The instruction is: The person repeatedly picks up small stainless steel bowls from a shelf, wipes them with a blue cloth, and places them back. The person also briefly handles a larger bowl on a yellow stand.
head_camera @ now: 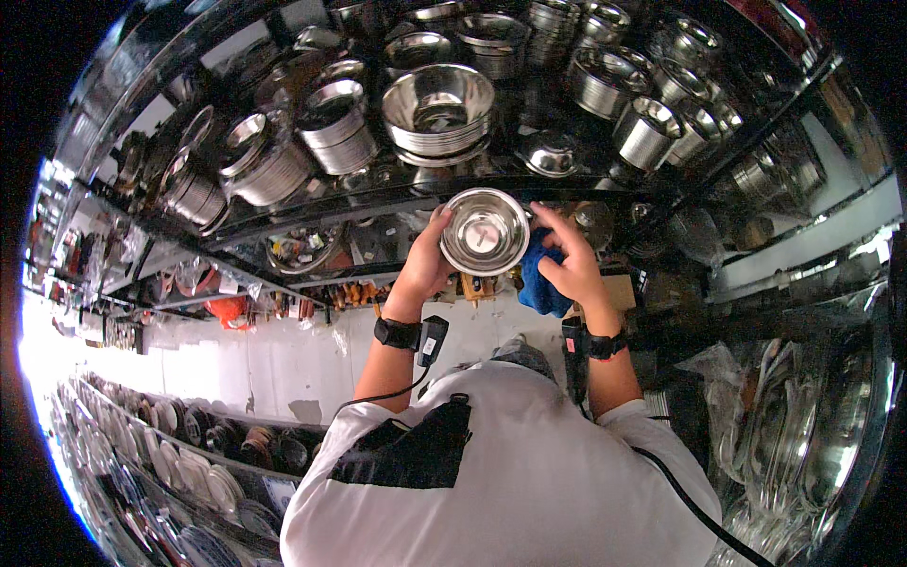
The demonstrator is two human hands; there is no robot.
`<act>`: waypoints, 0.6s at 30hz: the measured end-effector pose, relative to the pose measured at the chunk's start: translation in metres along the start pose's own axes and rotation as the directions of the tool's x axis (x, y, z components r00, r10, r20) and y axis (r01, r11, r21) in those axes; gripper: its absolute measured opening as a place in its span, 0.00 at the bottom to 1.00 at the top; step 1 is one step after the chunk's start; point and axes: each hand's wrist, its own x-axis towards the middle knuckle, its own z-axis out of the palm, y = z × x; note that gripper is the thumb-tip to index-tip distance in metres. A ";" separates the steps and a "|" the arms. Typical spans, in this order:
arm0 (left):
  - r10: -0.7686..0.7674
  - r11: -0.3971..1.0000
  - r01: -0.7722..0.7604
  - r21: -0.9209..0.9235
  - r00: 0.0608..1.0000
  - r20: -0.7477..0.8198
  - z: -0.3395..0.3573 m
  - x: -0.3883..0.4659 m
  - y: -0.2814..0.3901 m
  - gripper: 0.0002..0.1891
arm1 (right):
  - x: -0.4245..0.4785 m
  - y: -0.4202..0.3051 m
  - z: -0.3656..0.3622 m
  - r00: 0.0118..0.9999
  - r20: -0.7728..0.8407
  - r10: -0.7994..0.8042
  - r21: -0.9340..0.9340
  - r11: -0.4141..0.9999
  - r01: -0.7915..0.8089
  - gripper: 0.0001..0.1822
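Observation:
In my left hand (427,259) is a small round stainless steel bowl (485,232), gripped at its left rim with the thumb on the edge. The bowl's open side faces up towards me, and something small shows on its bottom. My right hand (575,266) holds a crumpled blue cloth (543,283) just right of the bowl, thumb and forefinger spread apart. Beyond the bowl, a nest of large steel bowls (438,113) stands on the shelf, and a shiny domed steel piece (552,154) lies to its right.
Stacked steel cups and bowls (336,131) line the dark shelf (397,191) in front. A lower shelf bears a tray of small items (305,248) and wooden-handled tools (358,294). Plastic-wrapped ware (779,425) stands at the right. Racks of plates (191,471) run along the lower left.

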 end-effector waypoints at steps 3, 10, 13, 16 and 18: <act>-0.084 0.995 0.083 0.049 0.996 0.034 0.017 0.021 -0.002 0.22 | -0.001 0.007 -0.024 0.998 0.022 -0.051 -0.154 0.987 0.054 0.27; -0.164 0.975 0.155 0.157 0.985 0.050 0.065 0.089 -0.017 0.21 | 0.004 0.028 -0.076 0.997 -0.078 0.011 -0.099 0.995 -0.019 0.22; -0.223 0.972 0.188 0.139 0.928 0.299 0.084 0.107 -0.010 0.22 | 0.015 0.039 -0.103 0.980 -0.201 0.001 -0.039 0.999 -0.009 0.20; 0.124 0.922 -0.130 0.365 0.991 0.040 0.092 0.131 -0.024 0.18 | 0.026 0.044 -0.131 0.946 -0.325 0.020 -0.043 0.998 -0.036 0.19; 0.312 0.783 -0.204 0.587 0.946 -0.087 0.091 0.144 -0.030 0.16 | 0.034 0.044 -0.150 0.919 -0.393 -0.020 -0.066 0.998 -0.006 0.20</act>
